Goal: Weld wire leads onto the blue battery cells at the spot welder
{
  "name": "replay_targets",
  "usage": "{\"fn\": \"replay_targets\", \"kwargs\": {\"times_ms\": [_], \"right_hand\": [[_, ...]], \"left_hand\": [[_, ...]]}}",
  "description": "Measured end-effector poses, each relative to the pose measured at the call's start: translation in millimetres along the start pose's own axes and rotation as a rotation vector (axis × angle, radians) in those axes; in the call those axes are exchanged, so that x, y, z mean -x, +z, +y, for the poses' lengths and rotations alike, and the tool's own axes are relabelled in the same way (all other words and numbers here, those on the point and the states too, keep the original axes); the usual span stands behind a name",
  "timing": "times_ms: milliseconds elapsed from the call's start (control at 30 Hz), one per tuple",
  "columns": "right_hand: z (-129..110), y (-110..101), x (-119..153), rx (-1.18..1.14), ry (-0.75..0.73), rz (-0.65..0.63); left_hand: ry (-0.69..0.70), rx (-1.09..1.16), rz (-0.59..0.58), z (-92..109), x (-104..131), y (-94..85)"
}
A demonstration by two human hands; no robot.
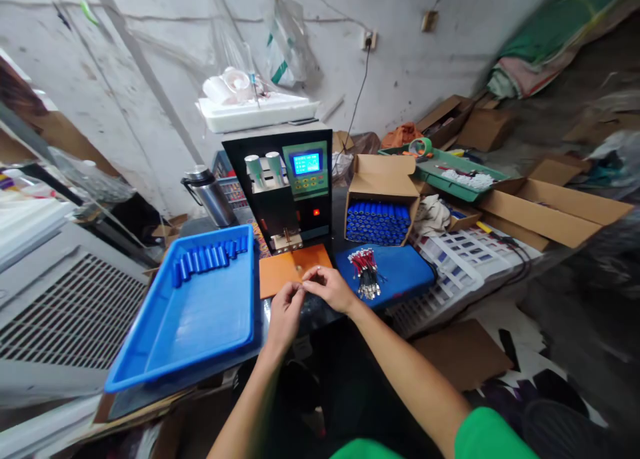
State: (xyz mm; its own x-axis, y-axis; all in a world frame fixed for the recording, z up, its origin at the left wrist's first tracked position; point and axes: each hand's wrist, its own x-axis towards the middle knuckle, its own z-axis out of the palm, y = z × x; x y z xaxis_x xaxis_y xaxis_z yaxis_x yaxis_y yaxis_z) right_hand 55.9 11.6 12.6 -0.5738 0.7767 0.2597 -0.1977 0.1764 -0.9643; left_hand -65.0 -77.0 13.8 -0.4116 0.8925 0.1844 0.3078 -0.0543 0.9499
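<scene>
My left hand [287, 307] and my right hand [326, 287] meet over the near edge of an orange board [280, 272]. Both are closed, thumbs and forefingers pinched close together. Whatever lies between the fingertips is too small to make out. Just beyond the board stands a black spot welder [313, 212] with a lit blue screen and two metal electrode tips above the board. Right of my right hand, a bundle of red and black wire leads [367, 272] with white connectors lies on a blue pad [407, 269].
To the left, a blue tray [215, 322] holds a row of blue cylindrical battery cells [205, 259]. An open cardboard box [383, 169] packed with blue cells stands behind the pad. A steel flask [213, 195] is beside the welder. Further right sits a green tray [450, 182].
</scene>
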Motion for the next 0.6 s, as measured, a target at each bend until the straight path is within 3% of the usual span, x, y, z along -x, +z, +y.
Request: {"fn": "replay_targets", "kwargs": {"times_ms": [233,433,500,600], "right_hand": [[10,18,2,0.084,-0.009,-0.076],[13,27,-13,0.083,-0.019,-0.148],[17,28,-21,0.045,-0.016,-0.069],[26,28,-30,-0.005,0.021,0.07]], "left_hand": [[-0.046,-0.094,-0.055,-2,6,-26.1],[-0.044,-0.186,-0.09,-4,5,-50.5],[-0.036,-0.271,-0.058,-7,-5,-69.8],[-0.067,-0.586,0.1,-18,-31,-115.9]]}}
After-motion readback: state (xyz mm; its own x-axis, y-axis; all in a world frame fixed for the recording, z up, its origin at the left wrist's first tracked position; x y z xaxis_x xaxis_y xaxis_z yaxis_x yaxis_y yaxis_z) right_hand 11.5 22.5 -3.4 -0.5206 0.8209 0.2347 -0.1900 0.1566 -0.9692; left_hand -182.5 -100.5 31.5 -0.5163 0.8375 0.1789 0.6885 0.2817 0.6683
